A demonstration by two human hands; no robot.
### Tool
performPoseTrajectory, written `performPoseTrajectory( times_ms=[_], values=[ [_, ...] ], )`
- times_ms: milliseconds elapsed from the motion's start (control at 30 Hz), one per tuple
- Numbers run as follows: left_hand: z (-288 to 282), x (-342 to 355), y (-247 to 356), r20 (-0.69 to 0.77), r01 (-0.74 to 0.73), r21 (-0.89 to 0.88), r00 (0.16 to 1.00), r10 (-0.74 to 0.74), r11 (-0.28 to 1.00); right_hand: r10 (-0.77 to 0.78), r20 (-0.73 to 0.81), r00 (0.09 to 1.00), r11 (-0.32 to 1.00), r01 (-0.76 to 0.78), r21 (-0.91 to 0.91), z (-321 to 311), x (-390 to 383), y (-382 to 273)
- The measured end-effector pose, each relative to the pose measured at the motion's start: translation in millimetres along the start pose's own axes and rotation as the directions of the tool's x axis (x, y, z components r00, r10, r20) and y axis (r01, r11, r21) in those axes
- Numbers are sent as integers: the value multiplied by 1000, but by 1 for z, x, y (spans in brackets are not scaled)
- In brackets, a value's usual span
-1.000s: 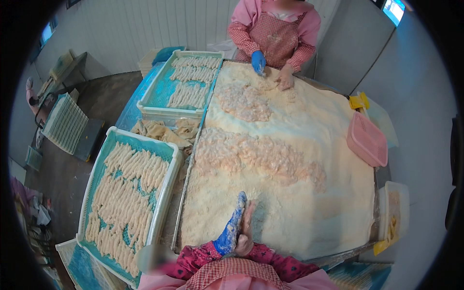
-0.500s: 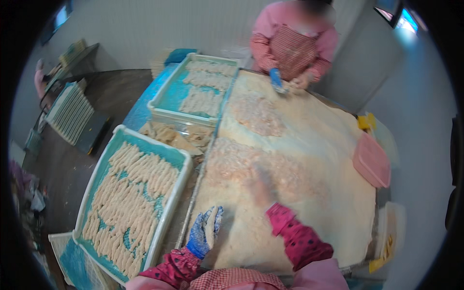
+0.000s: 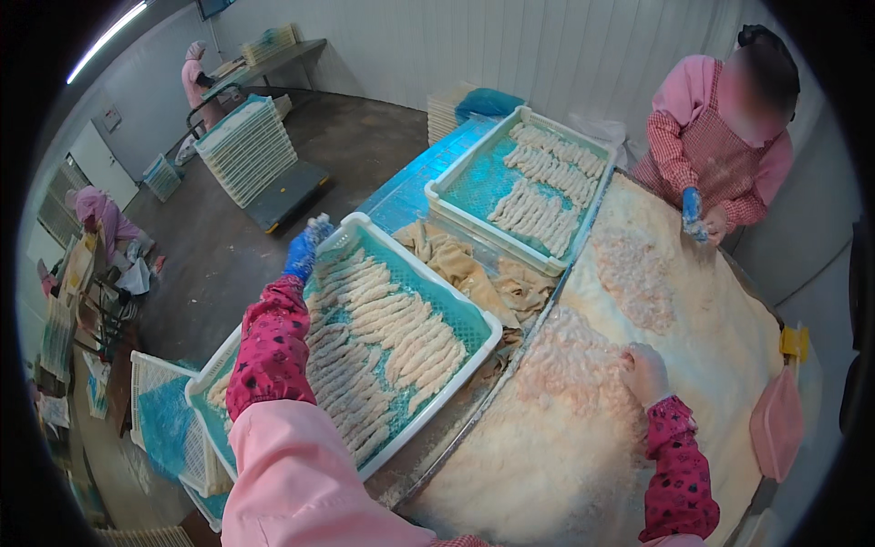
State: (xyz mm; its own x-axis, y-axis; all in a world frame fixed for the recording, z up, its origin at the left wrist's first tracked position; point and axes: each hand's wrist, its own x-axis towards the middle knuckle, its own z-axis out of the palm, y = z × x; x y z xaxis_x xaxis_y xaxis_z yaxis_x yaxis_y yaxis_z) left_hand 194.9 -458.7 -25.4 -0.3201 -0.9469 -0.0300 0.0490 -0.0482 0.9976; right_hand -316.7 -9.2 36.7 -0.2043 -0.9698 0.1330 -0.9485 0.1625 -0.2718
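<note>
**Soft coated strips (image 3: 410, 333) lie in the tray (image 3: 493, 328); moist pinkish pieces (image 3: 583, 346) lie at your right hand (image 3: 646, 374)**

The strips look light, soft and limp, so expect them to bend if lifted by one end. Their pale coating looks dry and may rub off under a hard pinch; a gentle hold around the middle, along the length, should suit them best. The uncoated pieces look wet and glossy, probably slippery and easily torn; scoop from below rather than squeeze.

Your right fingers are bent at the near-right side of the piece heap, which spreads leftward from them over the pale powder (image 3: 556, 447). You have the back of that hand turned up, so I can't make out whether anything is gripped. Your blue-gloved left hand (image 3: 306, 250) is at the tray's left long side, near the far corner, with strips just to its right. Its powder-whitened fingers are bunched; whether they hold a strip or touch the rim isn't clear.
</note>
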Motion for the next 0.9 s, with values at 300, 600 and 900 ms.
performPoseTrajectory(
  times_ms=[300, 600, 900],
  values=[
    [7, 17, -44, 32, 2, 426, 999, -17, 905, 14, -21, 1000, 997, -12, 75, 6, -6, 17],
    [120, -155, 40, 178, -262, 37, 951, 251, 964, -24, -140, 990, 945, 68, 321, -24, -80, -62],
    [263, -345, 26, 840, -554, 417, 538, -72, 721, 637, -74, 767, 649, -482, 589, 43, -242, -65]
  ],
)
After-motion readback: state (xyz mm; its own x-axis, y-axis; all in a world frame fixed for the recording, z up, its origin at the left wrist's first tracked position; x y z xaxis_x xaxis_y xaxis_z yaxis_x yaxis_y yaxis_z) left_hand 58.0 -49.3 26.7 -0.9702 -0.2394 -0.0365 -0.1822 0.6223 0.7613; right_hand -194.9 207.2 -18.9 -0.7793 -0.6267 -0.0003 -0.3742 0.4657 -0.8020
